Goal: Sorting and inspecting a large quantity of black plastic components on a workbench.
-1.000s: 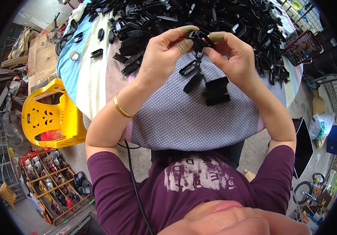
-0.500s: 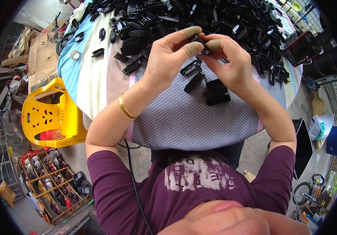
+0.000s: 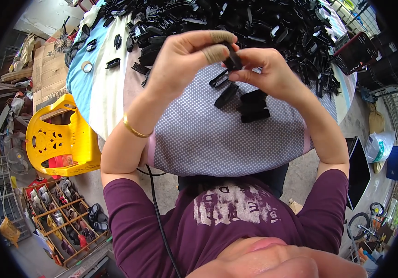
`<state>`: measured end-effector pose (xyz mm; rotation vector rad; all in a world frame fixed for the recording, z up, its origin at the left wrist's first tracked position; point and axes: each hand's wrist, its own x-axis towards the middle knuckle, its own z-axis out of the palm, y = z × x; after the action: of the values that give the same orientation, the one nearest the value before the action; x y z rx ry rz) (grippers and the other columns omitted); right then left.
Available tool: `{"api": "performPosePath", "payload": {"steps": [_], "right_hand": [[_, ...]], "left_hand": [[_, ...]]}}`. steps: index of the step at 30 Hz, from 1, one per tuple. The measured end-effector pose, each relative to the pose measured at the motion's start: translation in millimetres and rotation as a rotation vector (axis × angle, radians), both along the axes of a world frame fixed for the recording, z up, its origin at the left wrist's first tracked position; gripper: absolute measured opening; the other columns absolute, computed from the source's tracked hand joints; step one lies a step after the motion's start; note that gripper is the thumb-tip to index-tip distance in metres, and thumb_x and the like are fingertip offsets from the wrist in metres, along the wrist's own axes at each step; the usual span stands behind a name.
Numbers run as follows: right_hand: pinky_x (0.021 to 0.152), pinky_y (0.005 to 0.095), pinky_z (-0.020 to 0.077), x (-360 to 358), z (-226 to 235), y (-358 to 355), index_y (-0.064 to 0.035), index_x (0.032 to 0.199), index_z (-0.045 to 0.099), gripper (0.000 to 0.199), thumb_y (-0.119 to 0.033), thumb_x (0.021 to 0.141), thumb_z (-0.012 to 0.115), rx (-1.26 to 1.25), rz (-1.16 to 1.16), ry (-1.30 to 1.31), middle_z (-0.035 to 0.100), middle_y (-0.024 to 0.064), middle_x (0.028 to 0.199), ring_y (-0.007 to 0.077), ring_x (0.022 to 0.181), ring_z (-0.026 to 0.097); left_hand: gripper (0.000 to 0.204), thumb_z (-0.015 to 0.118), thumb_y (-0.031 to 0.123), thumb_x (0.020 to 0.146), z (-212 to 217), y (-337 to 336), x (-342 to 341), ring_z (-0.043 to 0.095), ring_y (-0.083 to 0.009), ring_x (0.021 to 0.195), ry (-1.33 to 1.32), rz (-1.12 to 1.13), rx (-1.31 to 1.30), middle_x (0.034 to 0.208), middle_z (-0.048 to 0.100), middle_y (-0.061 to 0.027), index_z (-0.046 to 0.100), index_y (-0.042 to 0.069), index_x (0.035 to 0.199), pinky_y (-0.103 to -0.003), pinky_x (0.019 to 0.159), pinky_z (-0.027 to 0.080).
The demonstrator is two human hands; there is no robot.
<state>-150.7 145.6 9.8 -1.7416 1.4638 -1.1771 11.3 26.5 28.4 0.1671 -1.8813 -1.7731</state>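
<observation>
Over the near half of the table, both hands meet at a small black plastic part (image 3: 233,61). My left hand (image 3: 178,65) pinches its upper end between thumb and index finger, both wrapped in tan tape. My right hand (image 3: 266,74) grips the lower end with thumb and fingers. What the part is exactly, I cannot make out. Just below lie a narrow open black frame (image 3: 218,79), an oval black piece (image 3: 226,95) and a small group of ribbed black pieces (image 3: 254,109). A large heap of similar black parts (image 3: 199,18) covers the far side.
A striped and dotted cloth (image 3: 199,143) covers the round table. On its left lie a tape roll (image 3: 87,66) and loose black parts (image 3: 113,63). A phone-like device (image 3: 356,53) stands at the right edge. A yellow chair (image 3: 60,139) and a shoe rack (image 3: 65,217) are at left.
My left hand has shifted left and the right hand has changed its grip. The black part now stands more upright and shows more between the fingers.
</observation>
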Motion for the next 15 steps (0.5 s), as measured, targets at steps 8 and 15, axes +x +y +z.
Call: {"api": "performPosePath", "payload": {"steps": [8, 15], "right_hand": [[0.070, 0.0325, 0.0482, 1.0, -11.0, -13.8, -0.0053, 0.093, 0.065, 0.023, -0.005, 0.070, 0.064, -0.176, 0.210, 0.585, 0.062, 0.0091, 0.089, 0.0234, 0.080, 0.055], [0.076, 0.0397, 0.0478, -1.3, -3.6, 5.9, -0.0026, 0.095, 0.062, 0.020, -0.007, 0.076, 0.059, 0.094, 0.147, 0.573, 0.061, 0.0131, 0.087, 0.0327, 0.086, 0.059]], "left_hand": [[0.024, 0.072, 0.008, 0.071, 12.7, 39.6, 12.5, 0.063, -0.0154, 0.075, -0.407, -0.258, -0.765, 0.083, 0.064, -0.0091, 0.064, 0.002, 0.093, -0.028, 0.069, 0.051], [0.021, 0.065, 0.002, 0.073, -18.8, -23.4, -6.8, 0.056, -0.0229, 0.085, -0.279, 0.398, -1.271, 0.089, 0.060, -0.0064, 0.064, 0.002, 0.093, -0.030, 0.074, 0.047]]}}
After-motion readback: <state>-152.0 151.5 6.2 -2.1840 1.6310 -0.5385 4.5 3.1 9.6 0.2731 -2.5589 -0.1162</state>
